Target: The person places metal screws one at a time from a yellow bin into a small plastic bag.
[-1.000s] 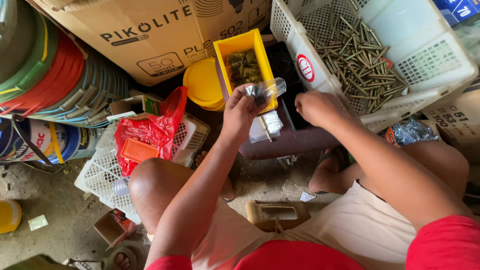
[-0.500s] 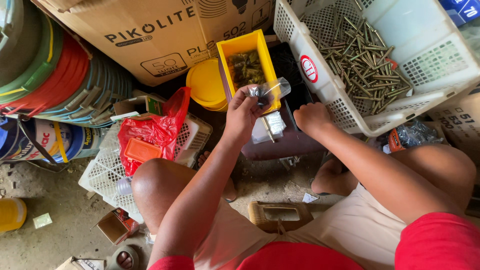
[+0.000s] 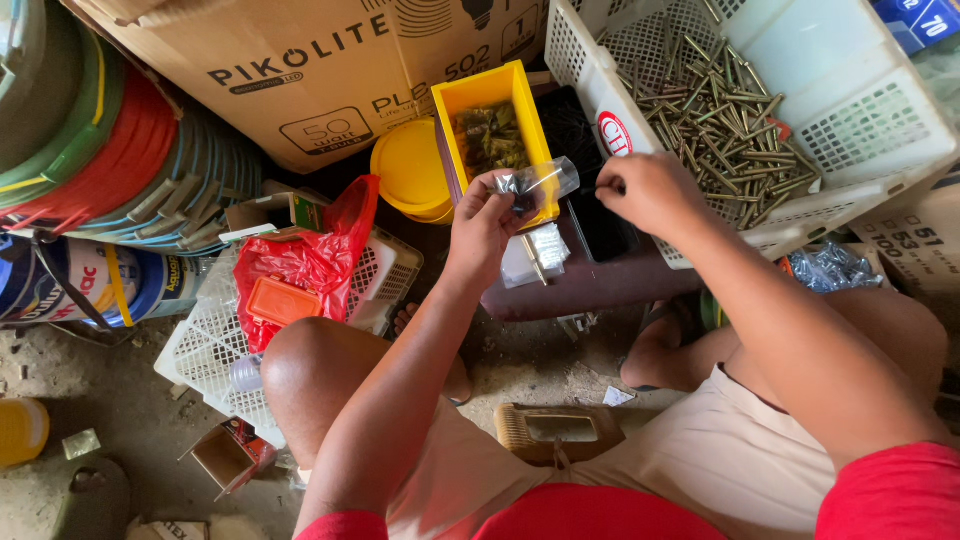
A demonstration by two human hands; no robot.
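Up front, small clear bag (image 3: 540, 182) pinched in left hand (image 3: 482, 222), right hand (image 3: 650, 190) clenched just beside.

**A hardware store's back corner, worked from the floor**

This looks like the stockroom or sorting corner of a hardware shop. A white plastic basket (image 3: 850, 150) at far right holds a heap of long metal screws (image 3: 735, 110). Just left of it stands a yellow parts bin (image 3: 490, 95) with small bagged pieces inside. A large cardboard shipping carton (image 3: 300, 70) fills the far side, and coils of coloured hose (image 3: 110, 150) are stacked at far left above paint cans (image 3: 90, 285). Another white basket (image 3: 215, 350) at left carries a red plastic bag (image 3: 300, 260). The bare concrete floor (image 3: 120, 430) is dusty and littered with scraps. The person sits low among the stock, with no counter in view.
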